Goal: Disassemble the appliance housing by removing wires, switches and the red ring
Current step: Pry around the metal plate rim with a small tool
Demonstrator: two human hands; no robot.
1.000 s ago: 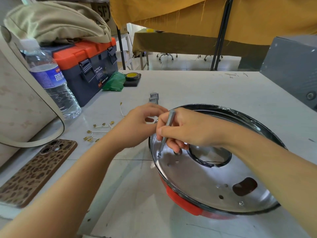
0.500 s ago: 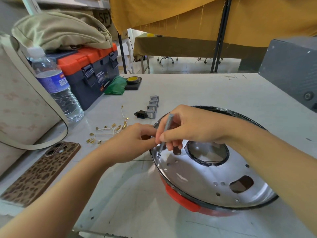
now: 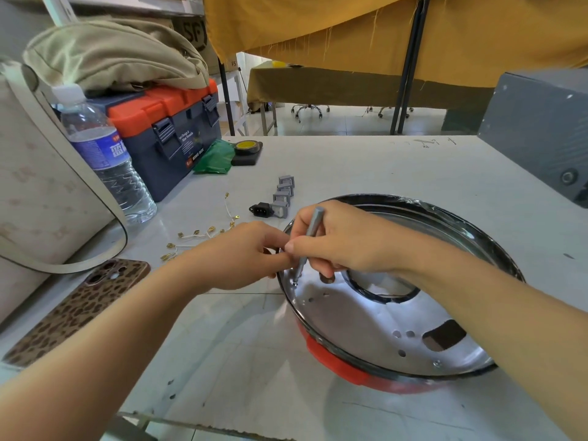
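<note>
A shiny round metal housing (image 3: pixel 375 326) with a black rim lies tilted on the white table, its red ring (image 3: pixel 337 361) showing under the near edge. My right hand (image 3: pixel 343 243) grips a thin grey screwdriver (image 3: pixel 310 237), tip down on the housing's left inner wall. My left hand (image 3: pixel 241 253) pinches the housing's left rim right beside that tip. Several grey switches (image 3: pixel 284 194) and a black power socket (image 3: pixel 261 210) lie behind the hands. White wires with brass terminals (image 3: pixel 197 235) are scattered to the left.
On the left stand a water bottle (image 3: pixel 105 157), an orange and navy toolbox (image 3: pixel 171 128) with a beige bag on it, a cream bag (image 3: pixel 35 186) and a leopard-print phone (image 3: pixel 76 310). A tape roll (image 3: pixel 246 148) lies at the back. A grey box (image 3: pixel 541 132) sits far right.
The view shifted slightly. My left hand slid down from the rim's top to its left side, and the screwdriver tip moved up the housing's left wall. The housing stays put.
</note>
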